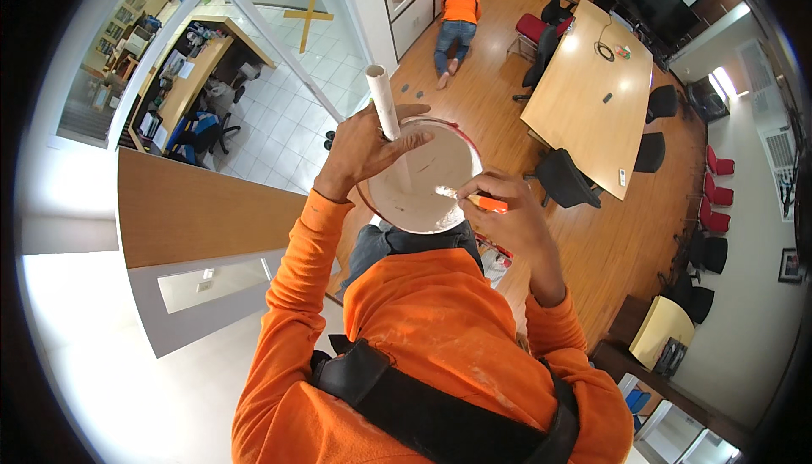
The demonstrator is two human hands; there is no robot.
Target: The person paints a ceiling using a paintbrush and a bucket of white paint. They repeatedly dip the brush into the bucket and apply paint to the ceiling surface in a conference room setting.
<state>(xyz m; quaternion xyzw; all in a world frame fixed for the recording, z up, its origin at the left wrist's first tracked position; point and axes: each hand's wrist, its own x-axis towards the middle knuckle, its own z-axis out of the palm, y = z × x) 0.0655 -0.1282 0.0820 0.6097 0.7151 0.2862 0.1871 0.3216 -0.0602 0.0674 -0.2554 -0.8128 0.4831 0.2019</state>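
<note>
Left hand (368, 147) clamps one round bowl (420, 178) of pale paste plus one white tube (382, 96), its long axis running to twelve o'clock. Right hand (507, 210), at four o'clock of the bowl, grips one orange-handled scraper (474, 200), blade pointing to nine o'clock into the paste.

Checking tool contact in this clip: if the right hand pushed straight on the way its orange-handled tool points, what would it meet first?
Most likely the pale paste inside the round bowl: the right hand aims its orange-handled tool leftward, its tip apparently already on that surface, though depth is unclear.
</note>
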